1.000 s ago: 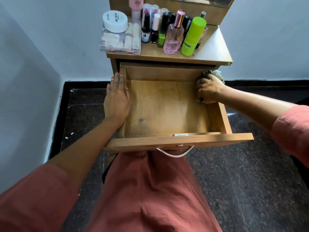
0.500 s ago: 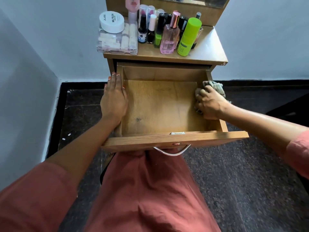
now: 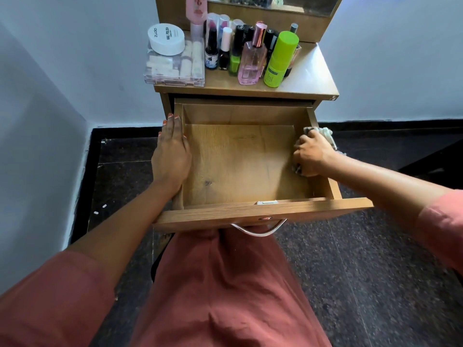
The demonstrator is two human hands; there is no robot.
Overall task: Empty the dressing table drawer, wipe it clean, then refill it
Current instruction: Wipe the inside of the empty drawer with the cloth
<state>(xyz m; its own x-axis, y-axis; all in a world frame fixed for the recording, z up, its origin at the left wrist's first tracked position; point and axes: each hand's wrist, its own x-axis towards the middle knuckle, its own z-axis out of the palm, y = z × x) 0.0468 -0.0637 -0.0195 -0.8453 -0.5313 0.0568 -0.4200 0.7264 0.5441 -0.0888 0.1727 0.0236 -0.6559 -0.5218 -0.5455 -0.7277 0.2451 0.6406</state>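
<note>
Drawer [image 3: 240, 159] (one unit) is pulled out toward the near side, with its wooden bottom exposed. Cloth [image 3: 325, 133] (one piece, pale, crumpled) lies at the right wall of the drawer, bunched under the right hand [image 3: 313, 156]. The fingers [image 3: 300, 142] curl around it and press it to the inner face of that wall. Part of the cloth protrudes past the knuckles on the far side, over the wall's top edge.

Left hand [image 3: 172, 156] rests flat on the left wall, fingers straight, close together, pointing far and holding nothing.

Handle [image 3: 258, 230], one metal loop, hangs from the near front panel.

Counter [image 3: 313, 78] above carries one white jar [image 3: 165, 39] on one clear box [image 3: 174, 68] at far left. One pink perfume bottle [image 3: 251, 61] and one green bottle [image 3: 279, 61] stand near the middle. The smaller bottles [image 3: 224, 56] behind them overlap and cannot be counted reliably.
</note>
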